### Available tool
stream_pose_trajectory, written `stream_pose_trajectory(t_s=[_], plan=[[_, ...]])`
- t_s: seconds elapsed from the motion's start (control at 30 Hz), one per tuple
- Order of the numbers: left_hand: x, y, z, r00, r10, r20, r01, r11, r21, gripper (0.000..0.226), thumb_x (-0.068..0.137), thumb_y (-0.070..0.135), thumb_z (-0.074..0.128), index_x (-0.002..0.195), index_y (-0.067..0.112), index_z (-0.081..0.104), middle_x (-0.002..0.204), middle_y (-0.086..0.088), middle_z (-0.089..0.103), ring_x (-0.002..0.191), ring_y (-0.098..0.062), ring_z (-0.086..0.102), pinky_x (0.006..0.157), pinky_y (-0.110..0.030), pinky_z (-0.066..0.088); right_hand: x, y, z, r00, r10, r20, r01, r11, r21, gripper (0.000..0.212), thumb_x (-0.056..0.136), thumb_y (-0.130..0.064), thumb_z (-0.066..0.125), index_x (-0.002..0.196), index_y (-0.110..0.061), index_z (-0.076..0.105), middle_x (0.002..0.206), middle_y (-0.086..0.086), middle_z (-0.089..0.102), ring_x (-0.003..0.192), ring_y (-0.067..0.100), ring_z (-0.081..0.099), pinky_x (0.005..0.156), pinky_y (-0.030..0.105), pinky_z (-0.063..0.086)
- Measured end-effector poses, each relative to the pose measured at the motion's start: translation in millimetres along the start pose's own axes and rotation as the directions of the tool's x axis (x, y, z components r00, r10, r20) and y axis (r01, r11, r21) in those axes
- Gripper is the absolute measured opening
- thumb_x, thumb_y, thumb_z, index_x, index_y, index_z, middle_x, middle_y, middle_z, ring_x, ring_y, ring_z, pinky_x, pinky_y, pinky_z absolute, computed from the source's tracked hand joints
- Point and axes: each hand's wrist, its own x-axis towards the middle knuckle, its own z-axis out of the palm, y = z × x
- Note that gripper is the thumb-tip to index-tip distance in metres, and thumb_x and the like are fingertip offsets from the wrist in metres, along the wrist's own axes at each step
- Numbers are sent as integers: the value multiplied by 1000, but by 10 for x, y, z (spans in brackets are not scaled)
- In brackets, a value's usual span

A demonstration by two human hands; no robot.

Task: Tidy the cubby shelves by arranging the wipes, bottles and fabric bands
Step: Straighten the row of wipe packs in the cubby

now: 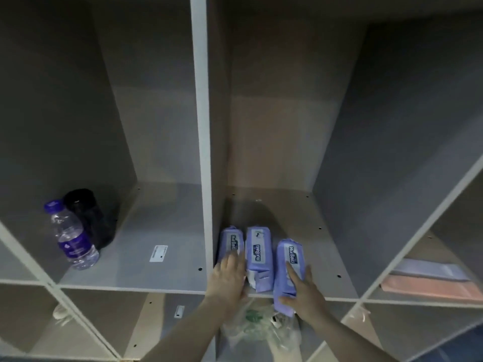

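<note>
Three purple wipes packs lie side by side at the front of the middle cubby. My left hand (230,275) rests flat on the left pack (230,241), fingers spread. The middle pack (258,253) lies untouched between my hands. My right hand (304,291) grips the near end of the right pack (288,259), which overhangs the shelf's front edge. In the left cubby a clear water bottle (72,237) with a purple cap and label stands beside a dark bottle (88,218).
A white divider (202,126) separates the left and middle cubbies. A crumpled clear plastic bag (261,327) sits in the cubby below. Folded pink and lilac fabric (428,282) lies in the right cubby. A white sticker (158,253) lies on the left shelf floor.
</note>
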Motion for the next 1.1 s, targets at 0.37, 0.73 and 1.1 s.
stream_pose_trajectory(t_s=[0.37, 0.73, 1.1], plan=[[599, -233, 609, 994, 6, -108, -12, 999, -53, 94, 61, 32, 57, 140, -5, 22, 114, -17, 65, 108, -31, 55, 74, -33, 58, 504, 81, -99, 999, -44, -4, 43, 995, -85, 82, 83, -26, 66, 147, -39, 16, 160, 7, 5, 126, 28, 50, 92, 29, 44], [684, 110, 274, 999, 12, 38, -13, 1000, 22, 85, 89, 38, 51, 149, 32, -9, 160, -12, -4, 147, -31, -7, 111, -56, 16, 807, 178, -249, 989, -124, 80, 124, 992, 1, 82, 80, -19, 68, 138, -48, 18, 157, 6, 8, 116, 27, 57, 79, 26, 49], [865, 200, 471, 941, 281, -186, -249, 952, 176, 23, 56, 17, 43, 57, 19, 65, 64, 2, 67, 67, -15, 68, 55, -22, 52, 807, 237, -180, 989, -130, 67, 126, 990, 67, 85, 79, -16, 69, 146, -33, 19, 153, 6, 15, 132, 21, 44, 93, 23, 42]])
